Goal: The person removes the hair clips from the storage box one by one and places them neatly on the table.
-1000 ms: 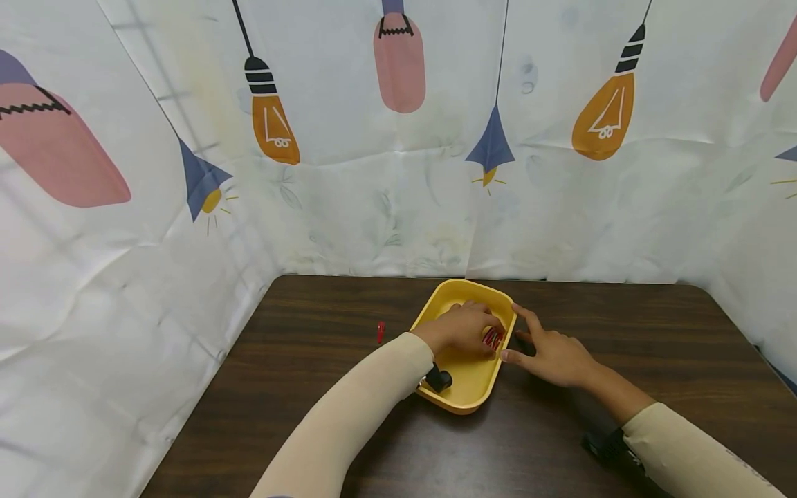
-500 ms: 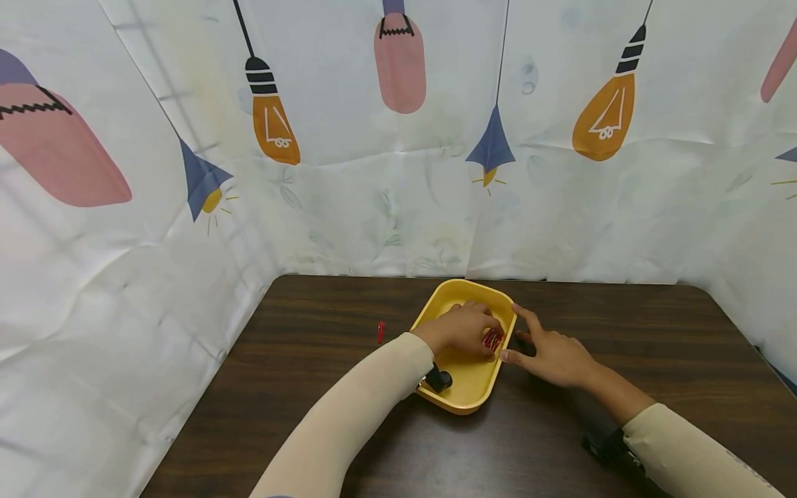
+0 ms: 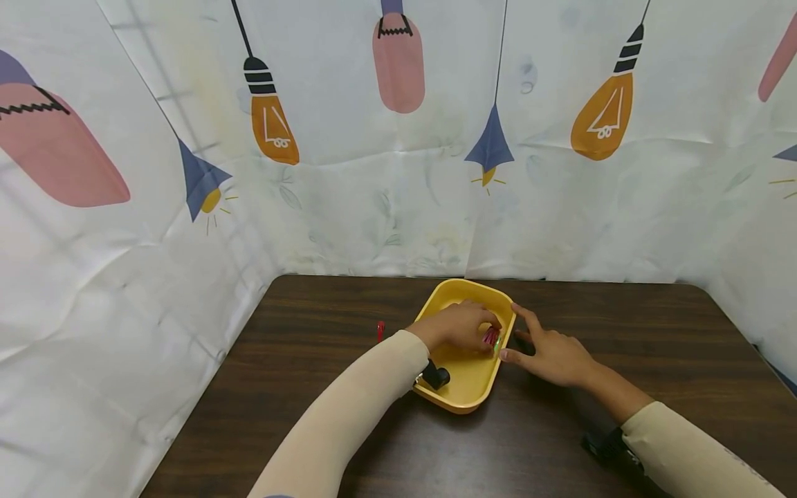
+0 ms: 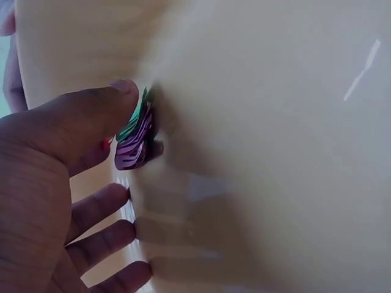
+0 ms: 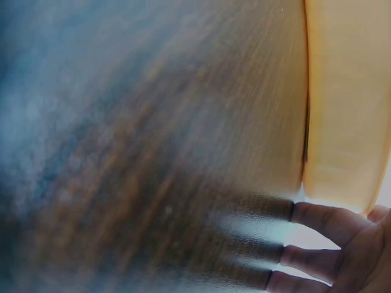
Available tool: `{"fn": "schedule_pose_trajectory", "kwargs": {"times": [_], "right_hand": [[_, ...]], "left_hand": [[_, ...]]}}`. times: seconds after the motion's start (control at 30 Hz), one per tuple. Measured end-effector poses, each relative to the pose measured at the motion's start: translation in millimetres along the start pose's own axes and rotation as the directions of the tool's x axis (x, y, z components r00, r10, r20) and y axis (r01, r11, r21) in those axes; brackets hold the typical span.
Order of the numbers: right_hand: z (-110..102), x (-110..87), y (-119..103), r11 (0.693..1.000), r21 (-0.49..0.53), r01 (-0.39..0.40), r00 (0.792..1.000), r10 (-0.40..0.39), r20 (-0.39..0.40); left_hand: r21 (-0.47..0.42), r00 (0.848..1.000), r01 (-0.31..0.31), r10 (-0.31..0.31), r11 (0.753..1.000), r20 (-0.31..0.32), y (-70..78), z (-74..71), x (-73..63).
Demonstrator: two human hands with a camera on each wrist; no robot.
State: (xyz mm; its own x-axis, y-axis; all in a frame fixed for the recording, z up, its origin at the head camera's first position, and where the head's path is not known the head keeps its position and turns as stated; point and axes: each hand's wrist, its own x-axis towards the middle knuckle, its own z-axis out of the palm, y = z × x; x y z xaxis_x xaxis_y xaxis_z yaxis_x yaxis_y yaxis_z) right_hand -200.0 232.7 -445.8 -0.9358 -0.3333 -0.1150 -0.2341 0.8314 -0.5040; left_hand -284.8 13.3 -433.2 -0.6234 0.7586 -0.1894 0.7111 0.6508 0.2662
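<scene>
A yellow plastic tray [image 3: 461,404] stands on the dark wooden table. My left hand [image 3: 461,326] reaches into it near its right wall. Between thumb and index finger it pinches a small bundle of thin shiny strips [image 4: 135,143], purple and green in the left wrist view. Its other fingers are spread, their tips near the tray's surface. My right hand [image 3: 554,356] is at the tray's right side, fingers spread, with index finger and thumb at the rim. In the right wrist view, several fingertips [image 5: 302,213] of that hand reach down beside the tray's outer wall.
A small slim red object [image 3: 380,330] lies on the table [image 3: 299,387] left of the tray, partly behind the left sleeve; its kind is unclear. A white printed curtain [image 3: 398,207] hangs behind and at the sides. A black wrist device [image 3: 436,377] overlaps the tray.
My left hand has shifted slightly left inside the tray. A green part of the bundle now shows by its fingers, where mostly red showed before. The right hand has stayed at the rim.
</scene>
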Motion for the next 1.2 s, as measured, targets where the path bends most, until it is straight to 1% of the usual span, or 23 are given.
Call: {"fn": "schedule_pose_trajectory", "kwargs": {"times": [0.1,0.3,0.47,0.6,0.7,0.87,1.03,1.2], "right_hand": [[-0.4,-0.3,-0.7,1.0,0.007,-0.005,1.0,0.004,0.007],[-0.7,0.3,-1.4,1.0,0.002,-0.008,1.0,0.008,0.011],[-0.4,0.4,-1.5,1.0,0.008,-0.016,1.0,0.016,0.024],[-0.3,1.1,-2.0,1.0,-0.01,-0.017,1.0,0.018,0.02],[-0.4,1.7,-1.9,1.0,-0.02,-0.017,1.0,0.018,0.015],[-1.0,1.6,-0.5,1.0,-0.026,-0.016,1.0,0.017,0.008],[-0.4,1.4,-0.2,1.0,-0.014,-0.017,1.0,0.017,0.009],[-0.5,1.2,-0.7,1.0,-0.011,-0.011,1.0,0.011,0.005]], "left_hand": [[-0.039,1.0,-0.006,0.006,0.999,0.005,-1.5,-3.1,-1.9],[-0.125,1.0,-0.019,0.019,0.992,-0.006,-7.4,-8.2,-6.1],[-0.152,0.999,-0.038,0.034,0.988,-0.027,-10.2,-14.6,-11.2],[-0.185,0.999,-0.027,0.019,0.982,-0.044,-11.4,-21.7,-19.1],[-0.185,0.999,-0.012,0.003,0.983,-0.049,-13.8,-25.8,-24.4],[-0.176,0.998,-0.004,-0.007,0.984,-0.063,-16.7,-32.0,-31.5],[-0.199,0.997,-0.021,0.005,0.98,-0.078,-19.8,-36.4,-37.8],[-0.208,0.993,-0.04,0.016,0.977,-0.117,-25.7,-38.5,-42.7]]}}
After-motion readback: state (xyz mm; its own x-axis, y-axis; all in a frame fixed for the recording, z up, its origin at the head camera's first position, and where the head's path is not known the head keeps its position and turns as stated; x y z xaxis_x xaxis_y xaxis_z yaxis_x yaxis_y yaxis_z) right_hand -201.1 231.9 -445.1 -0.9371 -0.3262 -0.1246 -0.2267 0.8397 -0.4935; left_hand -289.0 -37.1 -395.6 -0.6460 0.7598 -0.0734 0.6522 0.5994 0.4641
